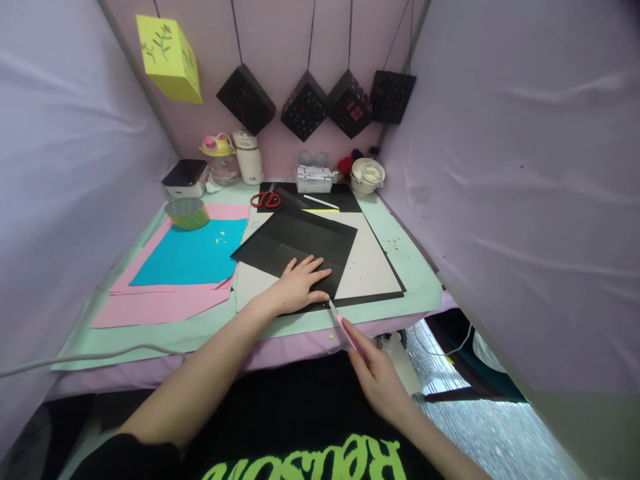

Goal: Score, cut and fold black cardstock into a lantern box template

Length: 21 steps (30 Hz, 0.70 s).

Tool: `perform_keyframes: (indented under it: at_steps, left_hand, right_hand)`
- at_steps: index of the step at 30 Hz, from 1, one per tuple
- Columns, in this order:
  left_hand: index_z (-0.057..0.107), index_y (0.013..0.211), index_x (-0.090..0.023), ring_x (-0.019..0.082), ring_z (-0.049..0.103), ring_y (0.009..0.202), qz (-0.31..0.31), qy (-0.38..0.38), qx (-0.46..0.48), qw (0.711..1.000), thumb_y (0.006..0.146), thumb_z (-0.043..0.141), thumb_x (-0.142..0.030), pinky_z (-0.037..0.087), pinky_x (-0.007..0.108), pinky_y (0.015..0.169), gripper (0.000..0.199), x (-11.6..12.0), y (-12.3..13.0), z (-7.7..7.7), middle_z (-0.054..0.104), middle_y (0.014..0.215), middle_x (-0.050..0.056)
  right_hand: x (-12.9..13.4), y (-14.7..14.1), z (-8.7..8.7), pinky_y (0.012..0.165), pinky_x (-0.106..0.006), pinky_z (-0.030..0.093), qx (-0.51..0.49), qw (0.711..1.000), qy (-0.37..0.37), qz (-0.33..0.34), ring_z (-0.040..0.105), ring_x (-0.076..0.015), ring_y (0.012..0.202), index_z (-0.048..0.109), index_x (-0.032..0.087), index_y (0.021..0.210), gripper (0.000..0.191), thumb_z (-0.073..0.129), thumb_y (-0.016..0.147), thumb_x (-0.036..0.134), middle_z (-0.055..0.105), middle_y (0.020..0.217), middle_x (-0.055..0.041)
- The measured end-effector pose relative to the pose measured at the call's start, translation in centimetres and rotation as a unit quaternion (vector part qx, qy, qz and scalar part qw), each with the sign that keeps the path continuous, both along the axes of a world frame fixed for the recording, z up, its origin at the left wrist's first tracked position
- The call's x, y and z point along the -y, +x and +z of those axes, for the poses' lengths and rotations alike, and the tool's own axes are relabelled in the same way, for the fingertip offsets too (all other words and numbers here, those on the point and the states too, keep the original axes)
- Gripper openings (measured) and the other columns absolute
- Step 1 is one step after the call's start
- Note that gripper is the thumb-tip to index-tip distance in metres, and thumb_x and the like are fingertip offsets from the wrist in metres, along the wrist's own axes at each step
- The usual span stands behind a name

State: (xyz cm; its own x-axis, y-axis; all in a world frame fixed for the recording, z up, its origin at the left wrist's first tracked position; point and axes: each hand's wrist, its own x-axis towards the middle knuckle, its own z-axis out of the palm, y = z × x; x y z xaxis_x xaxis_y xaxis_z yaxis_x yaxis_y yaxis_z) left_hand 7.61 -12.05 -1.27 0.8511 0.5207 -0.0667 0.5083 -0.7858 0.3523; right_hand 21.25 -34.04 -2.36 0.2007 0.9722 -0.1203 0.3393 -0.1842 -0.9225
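My left hand (303, 283) lies flat with fingers spread on a folded sheet of black paper (315, 233). In my right hand (373, 363) is a pink utility knife (346, 328), its blade pointing up and left at the paper's near corner, close to my left thumb. Whether the blade touches the paper I cannot tell. Beneath the black paper is a pale grey board (373, 267), with more black sheet showing along its near and right edges. Red-handled scissors (266, 199) rest at the board's far left, and a white stick-like pen (321, 201) lies on black paper behind.
Blue paper (187, 257) overlaps pink sheets (160, 310) on the left, beside a roll of tape (187, 215). Bottles (249, 160), a box of white markers (315, 177) and a cream bucket (367, 179) stand at the back. Paper boxes (305, 107) hang above. A cable (115, 351) crosses the left edge.
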Motion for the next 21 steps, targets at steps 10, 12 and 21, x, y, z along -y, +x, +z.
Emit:
perform_keyframes:
  at_steps: [10,12,21]
  left_hand:
    - [0.041,0.143,-0.03,0.029,0.017,0.146,0.022,0.017,0.007,1.0,0.087,0.049,-0.064,0.012,0.058,0.115,0.066,0.3,0.3,-0.2,0.025,0.158,0.006]
    - [0.041,0.143,-0.031,0.029,0.017,0.146,0.021,0.021,0.008,1.0,0.087,0.049,-0.064,0.012,0.058,0.115,0.066,0.3,0.3,-0.3,0.025,0.158,0.006]
    - [0.041,0.144,-0.03,0.03,0.017,0.146,0.017,0.036,-0.001,0.999,0.087,0.045,-0.067,0.012,0.059,0.115,0.068,0.3,0.4,-0.5,0.024,0.158,0.005]
  right_hand:
    - [-1.5,0.3,0.7,0.086,-0.034,0.051,0.128,0.991,-0.024,-0.003,0.068,-0.0224,0.093,0.043,0.028,0.145,0.05,0.037,0.095,0.028,0.072,0.106,-0.0068]
    - [-1.7,0.2,1.0,0.081,-0.032,0.051,0.148,0.989,-0.023,-0.001,0.068,-0.0218,0.087,0.043,0.028,0.145,0.051,0.037,0.095,0.026,0.073,0.102,-0.0068]
    - [-2.3,1.1,1.4,0.068,-0.028,0.047,0.211,0.975,-0.066,0.014,0.064,-0.0201,0.07,0.04,0.03,0.146,0.052,0.034,0.095,0.024,0.072,0.086,-0.0057]
